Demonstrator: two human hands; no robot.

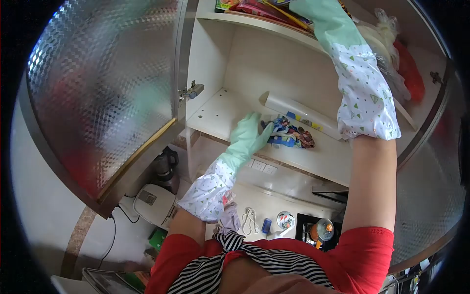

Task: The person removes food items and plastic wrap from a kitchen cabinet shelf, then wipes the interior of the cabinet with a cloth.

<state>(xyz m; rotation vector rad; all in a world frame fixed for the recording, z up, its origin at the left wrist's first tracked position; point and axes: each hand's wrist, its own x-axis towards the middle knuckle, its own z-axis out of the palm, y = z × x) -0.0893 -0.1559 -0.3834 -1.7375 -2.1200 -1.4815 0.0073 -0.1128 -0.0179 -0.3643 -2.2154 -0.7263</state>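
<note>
Both my hands wear mint-green rubber gloves with white, triangle-patterned cuffs. My left hand [248, 134] rests low over the cupboard's lower shelf [318, 159], thumb and fingers apart. Its thumb is right beside a crumpled, multicoloured cloth [289, 133], possibly touching it. Behind the cloth lies a long white roll [303, 116] with a blue and yellow label. My right hand [325, 19] reaches up to the upper shelf [254, 22], beside colourful packets [249, 8]. The top edge of the view cuts off its fingers, so its grip is hidden.
A textured glass door [107, 98] stands open at left. Bagged items, including a red bag [409, 71], sit at right. Below are a rice cooker [154, 200], a blender [166, 169], a white cable [250, 221], a blue can [266, 226] and a pot [324, 229] on the stove.
</note>
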